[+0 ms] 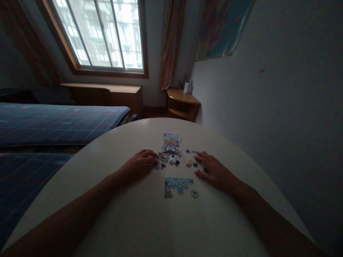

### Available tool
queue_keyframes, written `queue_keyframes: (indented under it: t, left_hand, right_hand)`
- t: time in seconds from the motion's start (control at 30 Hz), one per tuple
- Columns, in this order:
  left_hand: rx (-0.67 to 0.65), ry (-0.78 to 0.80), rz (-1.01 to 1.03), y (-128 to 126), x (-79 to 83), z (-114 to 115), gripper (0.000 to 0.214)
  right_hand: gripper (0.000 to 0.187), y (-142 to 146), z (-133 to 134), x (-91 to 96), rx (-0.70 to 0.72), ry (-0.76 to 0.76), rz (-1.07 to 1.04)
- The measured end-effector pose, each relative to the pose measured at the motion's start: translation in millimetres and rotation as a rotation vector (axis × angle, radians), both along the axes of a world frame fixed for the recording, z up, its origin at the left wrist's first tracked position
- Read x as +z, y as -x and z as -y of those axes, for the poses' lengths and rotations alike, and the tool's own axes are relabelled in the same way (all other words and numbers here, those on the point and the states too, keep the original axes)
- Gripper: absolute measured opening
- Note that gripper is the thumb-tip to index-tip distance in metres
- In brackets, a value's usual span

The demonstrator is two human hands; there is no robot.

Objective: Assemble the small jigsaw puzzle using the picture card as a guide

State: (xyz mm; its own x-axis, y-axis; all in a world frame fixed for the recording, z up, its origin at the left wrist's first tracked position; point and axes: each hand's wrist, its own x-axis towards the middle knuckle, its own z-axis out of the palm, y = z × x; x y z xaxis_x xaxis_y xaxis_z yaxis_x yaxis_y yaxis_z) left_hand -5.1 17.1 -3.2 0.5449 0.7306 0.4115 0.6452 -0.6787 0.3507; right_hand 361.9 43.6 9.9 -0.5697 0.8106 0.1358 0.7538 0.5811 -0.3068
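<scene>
On a white table (139, 221) lies a joined strip of blue puzzle (177, 184) with a single piece (194, 193) beside it. Several loose puzzle pieces (169, 159) are scattered farther back, in front of a small picture card (170, 142). My left hand (139, 165) rests palm down at the left edge of the loose pieces, fingers curled onto them. My right hand (214, 170) lies flat with fingers spread, touching more loose pieces (192, 164) on the right.
A bed with a blue checked cover (53, 123) runs along the left. A wooden corner shelf (182, 103) and a low wooden bench (107, 93) stand under the window. A pale wall (281, 107) is close on the right.
</scene>
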Motion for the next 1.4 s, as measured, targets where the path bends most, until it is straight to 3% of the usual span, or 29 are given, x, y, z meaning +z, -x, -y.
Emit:
queue_keyframes:
  t: [0.5, 0.8, 1.0, 1.17, 1.4]
  left_hand:
    - [-0.047, 0.045, -0.004, -1.2, 7.4, 3.1, 0.018]
    - [-0.132, -0.014, -0.075, -8.4, 7.6, 10.7, 0.032]
    - [-0.104, -0.031, -0.065, -8.4, 6.0, 10.4, 0.024]
    - [-0.005, -0.045, -0.059, -10.4, 6.2, 9.9, 0.022]
    - [-0.055, 0.001, -0.136, -9.5, 7.9, 11.6, 0.043]
  right_hand:
    - [0.069, -0.3, 1.0, 0.0, -0.003, -0.005, -0.001]
    - [0.07, 0.1, 0.4, -0.5, -0.005, -0.003, 0.004]
    - [0.072, 1.2, 1.9, 0.8, -0.011, 0.006, 0.02]
    - [0.07, 1.6, 2.0, 1.0, -0.015, 0.0, 0.011]
    - [0.071, 0.7, 1.2, -1.1, -0.014, -0.009, 0.02]
